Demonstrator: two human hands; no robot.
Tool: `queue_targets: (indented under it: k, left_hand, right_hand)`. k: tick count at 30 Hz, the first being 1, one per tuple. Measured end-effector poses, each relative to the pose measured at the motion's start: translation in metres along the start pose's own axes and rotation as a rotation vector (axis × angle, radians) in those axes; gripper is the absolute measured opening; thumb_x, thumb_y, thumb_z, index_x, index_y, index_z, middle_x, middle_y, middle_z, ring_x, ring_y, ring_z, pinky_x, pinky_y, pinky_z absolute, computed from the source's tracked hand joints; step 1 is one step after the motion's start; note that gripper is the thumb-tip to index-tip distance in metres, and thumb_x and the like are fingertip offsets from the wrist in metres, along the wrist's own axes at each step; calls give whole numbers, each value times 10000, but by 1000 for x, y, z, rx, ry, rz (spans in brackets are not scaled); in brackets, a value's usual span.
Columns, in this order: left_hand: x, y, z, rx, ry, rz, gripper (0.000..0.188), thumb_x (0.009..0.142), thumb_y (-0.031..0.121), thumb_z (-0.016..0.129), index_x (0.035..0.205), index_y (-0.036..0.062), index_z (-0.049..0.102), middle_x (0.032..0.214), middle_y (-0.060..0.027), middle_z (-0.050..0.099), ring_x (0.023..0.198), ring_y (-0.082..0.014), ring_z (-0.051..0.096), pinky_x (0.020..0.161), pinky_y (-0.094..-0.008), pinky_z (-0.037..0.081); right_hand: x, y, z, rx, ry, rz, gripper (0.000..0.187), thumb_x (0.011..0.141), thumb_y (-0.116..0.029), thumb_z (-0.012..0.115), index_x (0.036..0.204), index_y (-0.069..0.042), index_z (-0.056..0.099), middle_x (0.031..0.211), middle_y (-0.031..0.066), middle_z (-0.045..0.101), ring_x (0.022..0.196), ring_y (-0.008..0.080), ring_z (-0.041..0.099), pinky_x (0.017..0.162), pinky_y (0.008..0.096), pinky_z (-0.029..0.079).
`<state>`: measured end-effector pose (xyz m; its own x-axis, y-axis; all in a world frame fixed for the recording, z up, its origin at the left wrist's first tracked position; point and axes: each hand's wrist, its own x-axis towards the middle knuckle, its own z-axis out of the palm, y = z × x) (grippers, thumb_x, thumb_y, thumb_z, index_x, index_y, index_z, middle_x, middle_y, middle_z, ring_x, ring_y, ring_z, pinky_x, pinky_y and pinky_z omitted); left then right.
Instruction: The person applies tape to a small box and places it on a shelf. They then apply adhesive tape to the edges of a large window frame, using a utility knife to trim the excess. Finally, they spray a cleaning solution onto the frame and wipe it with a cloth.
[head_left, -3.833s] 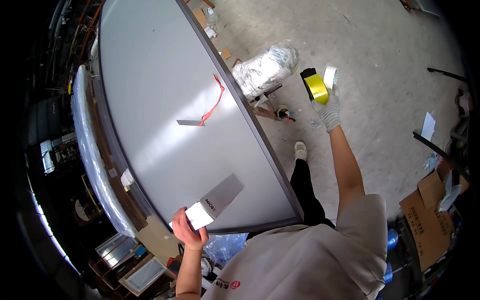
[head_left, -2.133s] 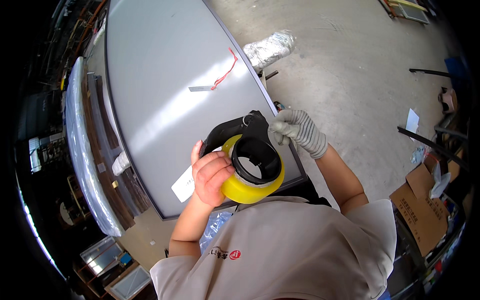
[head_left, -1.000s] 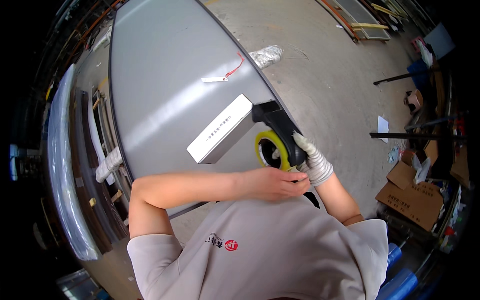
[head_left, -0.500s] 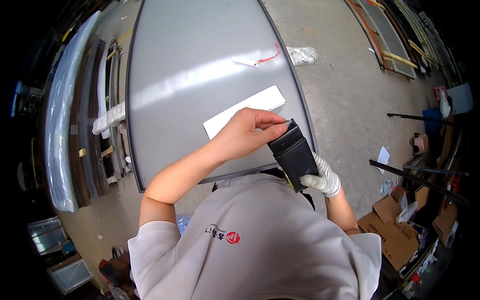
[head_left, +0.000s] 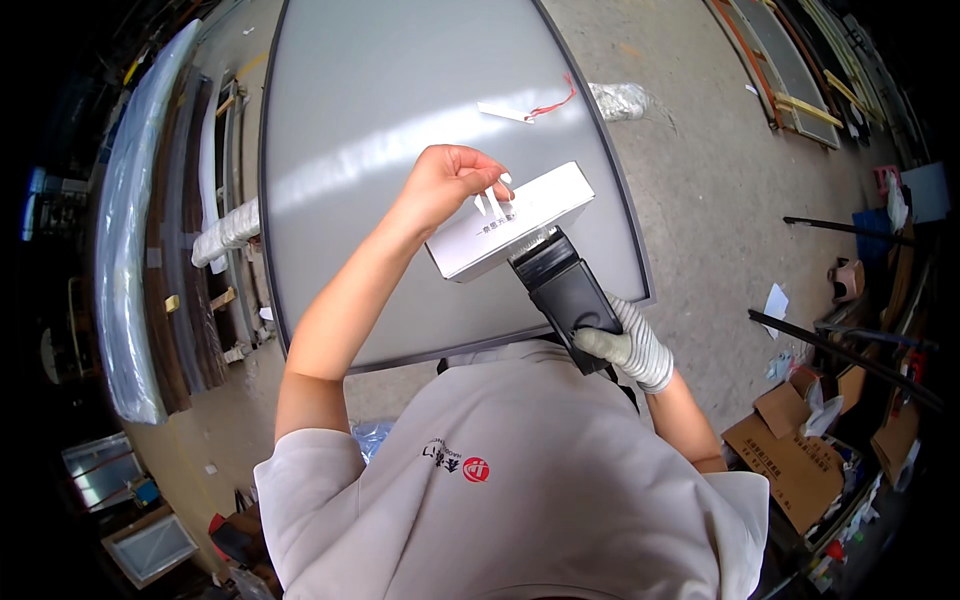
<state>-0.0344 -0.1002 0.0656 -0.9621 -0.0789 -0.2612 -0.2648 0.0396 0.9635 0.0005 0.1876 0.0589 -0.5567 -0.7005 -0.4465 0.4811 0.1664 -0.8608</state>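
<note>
My bare left hand (head_left: 460, 185) is raised over a white carton (head_left: 550, 200), its thumb and fingers pinched on a thin white strip (head_left: 498, 205) with narrow ends hanging down. The carton lies at a slant on a large grey panel (head_left: 420, 80). In a striped, light-coloured work glove, my right hand (head_left: 630, 350) grips a black box-shaped device (head_left: 565, 295) near its lower end. Its upper end, with a pale toothed or ridged edge, points toward the carton. I cannot tell whether the device touches the carton.
A white tag (head_left: 505, 112) with a red string lies farther up the panel. Plastic-wrapped supports (head_left: 228, 236) stick out past the panel's sides. Long wrapped profiles (head_left: 140, 230) stand at left. Dark bars (head_left: 840, 350) and flattened cardboard (head_left: 785, 465) are at right.
My left hand has moved up and left, away from the device's top end, with the white strip now showing in its fingers. The device has shifted slightly left in my right hand.
</note>
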Motion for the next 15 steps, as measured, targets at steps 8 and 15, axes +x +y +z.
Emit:
queue_targets:
  k: [8,15]
  left_hand:
    - [38,-73,-13,372,-144,-220,241,902,113,553,1089,-34,595,995,-122,657,941,-164,621,843,-299,480]
    - [30,-62,-33,258,-51,-43,539,824,258,670,1238,-44,504,1153,-187,588,1083,-259,571,926,-314,451]
  right_hand:
    - [36,14,3,81,57,104,380,801,-250,682,1077,1,608,885,26,614,772,92,538,689,237,453]
    - [39,25,3,69,84,29,366,798,-290,688,1026,-10,629,788,1,592,689,77,517,623,226,433]
